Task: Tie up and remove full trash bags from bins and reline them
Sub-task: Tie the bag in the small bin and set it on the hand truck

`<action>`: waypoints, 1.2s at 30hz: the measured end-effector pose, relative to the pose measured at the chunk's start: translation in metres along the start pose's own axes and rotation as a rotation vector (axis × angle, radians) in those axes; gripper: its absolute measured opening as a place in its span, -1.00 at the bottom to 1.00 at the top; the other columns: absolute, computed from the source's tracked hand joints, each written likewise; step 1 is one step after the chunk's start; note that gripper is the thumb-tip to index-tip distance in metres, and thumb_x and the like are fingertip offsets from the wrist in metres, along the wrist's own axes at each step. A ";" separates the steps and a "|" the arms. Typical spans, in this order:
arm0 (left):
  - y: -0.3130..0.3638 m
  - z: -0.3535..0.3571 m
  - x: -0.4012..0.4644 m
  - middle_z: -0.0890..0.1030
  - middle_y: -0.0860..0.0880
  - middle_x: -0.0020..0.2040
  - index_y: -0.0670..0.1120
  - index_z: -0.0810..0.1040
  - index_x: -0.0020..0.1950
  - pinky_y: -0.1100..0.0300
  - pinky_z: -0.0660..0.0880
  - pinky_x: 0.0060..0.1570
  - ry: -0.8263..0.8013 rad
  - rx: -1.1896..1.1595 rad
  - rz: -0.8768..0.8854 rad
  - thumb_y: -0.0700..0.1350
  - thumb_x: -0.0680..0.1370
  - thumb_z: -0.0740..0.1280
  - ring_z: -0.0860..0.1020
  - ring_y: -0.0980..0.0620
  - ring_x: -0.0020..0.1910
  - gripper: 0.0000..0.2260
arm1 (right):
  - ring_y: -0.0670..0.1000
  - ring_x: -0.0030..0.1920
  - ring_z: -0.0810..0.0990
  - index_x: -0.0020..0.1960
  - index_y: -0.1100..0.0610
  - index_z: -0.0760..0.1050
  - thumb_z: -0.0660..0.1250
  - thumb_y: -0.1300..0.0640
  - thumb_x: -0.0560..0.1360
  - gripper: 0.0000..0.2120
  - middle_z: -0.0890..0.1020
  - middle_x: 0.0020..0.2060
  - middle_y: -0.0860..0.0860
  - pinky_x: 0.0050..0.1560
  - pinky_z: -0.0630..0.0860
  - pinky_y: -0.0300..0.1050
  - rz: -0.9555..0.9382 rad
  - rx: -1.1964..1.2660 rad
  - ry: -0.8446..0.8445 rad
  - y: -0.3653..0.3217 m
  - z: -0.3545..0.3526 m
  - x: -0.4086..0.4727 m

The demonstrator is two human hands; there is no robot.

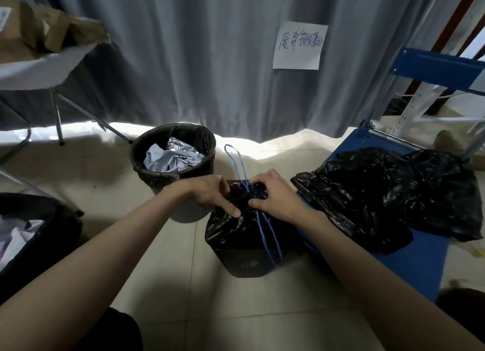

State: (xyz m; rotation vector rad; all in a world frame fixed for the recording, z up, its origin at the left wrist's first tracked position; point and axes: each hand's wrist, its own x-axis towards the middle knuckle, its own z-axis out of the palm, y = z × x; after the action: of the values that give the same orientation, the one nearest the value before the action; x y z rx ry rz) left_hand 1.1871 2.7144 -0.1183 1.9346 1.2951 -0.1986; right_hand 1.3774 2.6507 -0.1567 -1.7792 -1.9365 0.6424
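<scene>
A small dark bin (244, 264) stands on the floor in the middle, with a black trash bag (231, 227) gathered shut at its top. Two blue drawstring loops (267, 235) come out of the gathered neck, one running up and away, one hanging down the front. My left hand (210, 193) pinches the neck of the bag from the left. My right hand (275, 193) grips the same neck from the right, fingers over the knot area. A second round bin (173, 151) behind holds crumpled paper in a black liner.
Two tied black bags (380, 193) lie on a blue flat cart (414, 261) at the right. Another lined bin with paper (31, 235) is at the left edge. A grey curtain with a paper note (299, 46) hangs behind. A folding table (39, 67) carries cardboard.
</scene>
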 end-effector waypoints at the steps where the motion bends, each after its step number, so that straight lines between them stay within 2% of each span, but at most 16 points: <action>1: -0.002 0.005 0.003 0.61 -0.20 -0.03 -0.25 0.51 0.16 0.16 0.49 -0.29 0.024 0.016 0.016 0.01 0.29 0.64 0.53 -0.03 -0.24 -0.40 | 0.04 0.14 0.50 0.24 0.07 0.53 0.47 0.08 0.46 -0.63 0.44 0.09 0.02 0.11 0.39 -0.18 0.029 -0.002 0.010 0.001 0.002 0.003; 3: -0.007 0.013 0.009 0.59 -0.11 -0.08 -0.18 0.47 0.10 0.17 0.52 -0.36 0.104 -0.008 0.057 -0.12 0.25 0.66 0.55 -0.01 -0.27 -0.45 | -0.04 0.06 0.51 0.18 0.11 0.59 0.47 0.15 0.47 -0.72 0.55 0.03 0.01 0.02 0.35 -0.28 0.098 0.067 0.029 0.002 0.005 0.006; 5: -0.010 0.020 0.014 0.54 -0.04 -0.17 -0.15 0.46 0.04 0.22 0.53 -0.43 0.163 -0.080 0.119 -0.26 0.29 0.61 0.52 0.03 -0.34 -0.55 | -0.10 0.06 0.52 0.11 0.13 0.64 0.47 0.20 0.47 -0.78 0.60 -0.02 -0.02 0.04 0.35 -0.31 0.183 0.234 0.024 0.004 0.007 0.010; 7: -0.011 0.026 0.020 0.50 -0.03 -0.22 -0.10 0.45 0.04 0.26 0.51 -0.47 0.230 -0.165 0.172 -0.35 0.34 0.54 0.47 0.08 -0.40 -0.59 | -0.03 0.13 0.58 0.00 0.10 0.65 0.47 0.22 0.46 -0.88 0.66 0.03 0.01 0.17 0.47 -0.18 0.271 0.476 0.004 0.009 0.010 0.012; 9: -0.012 0.031 0.024 0.49 0.02 -0.26 -0.04 0.44 0.15 0.39 0.41 -0.45 0.321 -0.170 0.228 -0.32 0.35 0.53 0.45 0.14 -0.40 -0.53 | 0.12 0.14 0.63 -0.07 0.07 0.64 0.46 0.21 0.46 -0.93 0.68 0.05 0.11 0.27 0.52 0.06 0.324 0.618 -0.010 0.012 0.011 0.012; 11: -0.012 0.035 0.026 0.49 0.08 -0.29 -0.04 0.49 0.24 0.45 0.36 -0.38 0.377 -0.090 0.275 -0.21 0.36 0.56 0.47 0.17 -0.35 -0.51 | 0.15 0.09 0.64 -0.05 0.11 0.61 0.42 0.22 0.50 -0.95 0.68 0.03 0.16 0.26 0.53 0.11 0.338 0.682 -0.038 0.014 0.009 0.010; 14: -0.007 0.039 0.027 0.51 0.10 -0.34 -0.11 0.61 0.03 0.43 0.35 -0.35 0.426 -0.056 0.280 -0.08 0.37 0.57 0.46 0.17 -0.36 -0.70 | 0.06 -0.09 0.64 -0.01 0.19 0.57 0.31 0.29 0.58 -0.93 0.66 -0.07 0.16 0.02 0.57 -0.11 0.319 0.781 -0.075 0.014 0.002 0.006; 16: -0.005 0.042 0.028 0.51 0.06 -0.39 -0.13 0.61 -0.15 0.37 0.34 -0.40 0.457 -0.091 0.271 0.00 0.36 0.57 0.44 0.15 -0.41 -0.75 | -0.01 -0.20 0.62 0.02 0.21 0.54 0.27 0.30 0.60 -0.92 0.64 -0.14 0.13 -0.15 0.56 -0.22 0.308 0.841 -0.073 0.013 -0.003 0.002; 19: -0.002 0.052 0.031 0.56 -0.09 -0.41 -0.13 0.60 -0.28 0.09 0.44 -0.35 0.473 -0.090 0.273 0.13 0.35 0.48 0.43 0.07 -0.42 -0.68 | -0.02 -0.31 0.61 0.07 0.22 0.49 0.25 0.31 0.61 -0.93 0.62 -0.20 0.15 -0.26 0.57 -0.21 0.284 0.905 -0.055 0.009 -0.010 -0.004; 22: 0.004 0.063 0.030 0.49 -0.11 -0.47 -0.14 0.47 -0.41 0.08 0.37 -0.41 0.482 -0.066 0.250 0.05 0.43 0.41 0.37 0.02 -0.45 -0.67 | 0.03 -0.36 0.61 0.10 0.23 0.47 0.28 0.38 0.56 -0.85 0.62 -0.25 0.16 -0.32 0.58 -0.17 0.235 0.961 -0.086 0.005 -0.016 -0.010; 24: 0.011 0.067 0.027 0.43 -0.04 -0.51 -0.09 0.39 -0.46 0.12 0.34 -0.41 0.519 -0.029 0.207 0.04 0.44 0.40 0.40 -0.06 -0.45 -0.63 | 0.10 -0.29 0.60 0.15 0.21 0.45 0.32 0.45 0.49 -0.71 0.64 -0.17 0.22 -0.28 0.58 -0.11 0.216 0.904 -0.102 0.007 -0.019 -0.012; 27: 0.021 0.064 0.023 0.51 -0.01 -0.43 -0.09 0.51 -0.38 0.14 0.43 -0.35 0.505 0.090 0.142 0.15 0.41 0.42 0.53 -0.05 -0.36 -0.65 | 0.07 -0.14 0.60 0.14 0.09 0.42 0.36 0.42 0.41 -0.61 0.62 -0.01 0.17 -0.13 0.57 -0.08 0.161 0.573 -0.034 0.013 -0.022 -0.013; 30: 0.030 0.047 0.017 0.54 0.07 -0.31 0.01 0.51 -0.24 0.14 0.47 -0.26 0.360 0.216 0.114 0.27 0.29 0.49 0.55 0.01 -0.24 -0.63 | -0.03 -0.15 0.47 0.06 0.02 0.38 0.43 0.35 0.35 -0.59 0.49 -0.02 0.02 -0.13 0.43 -0.26 0.097 0.223 0.145 0.016 -0.026 -0.013; 32: 0.033 0.031 0.013 0.53 0.07 -0.17 0.05 0.45 0.00 0.10 0.50 -0.14 0.271 0.220 0.116 0.31 0.21 0.55 0.54 0.01 -0.13 -0.44 | -0.07 -0.19 0.42 0.04 0.03 0.36 0.45 0.31 0.35 -0.60 0.40 -0.07 -0.03 -0.18 0.39 -0.26 0.075 0.118 0.181 0.017 -0.031 -0.015; 34: 0.034 0.017 0.010 0.49 0.01 -0.04 0.06 0.39 0.24 0.11 0.47 -0.08 0.219 0.132 0.194 0.24 0.21 0.60 0.50 0.01 -0.05 -0.28 | -0.06 -0.21 0.41 -0.01 0.03 0.35 0.45 0.28 0.35 -0.65 0.40 -0.11 -0.04 -0.19 0.39 -0.20 0.055 0.071 0.162 0.018 -0.036 -0.017; 36: 0.032 0.008 0.008 0.40 -0.01 0.15 0.09 0.35 0.42 0.19 0.41 0.08 0.190 0.110 0.299 0.14 0.26 0.62 0.44 0.05 0.10 -0.20 | -0.04 -0.22 0.44 -0.10 0.02 0.36 0.44 0.26 0.35 -0.70 0.45 -0.16 -0.02 -0.17 0.43 -0.12 0.034 0.039 0.121 0.018 -0.039 -0.018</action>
State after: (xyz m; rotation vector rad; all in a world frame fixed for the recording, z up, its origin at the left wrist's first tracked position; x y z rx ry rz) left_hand 1.2199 2.7094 -0.1114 2.2577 1.1135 0.0668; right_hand 1.4166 2.6355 -0.1361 -1.7882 -1.8051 0.5669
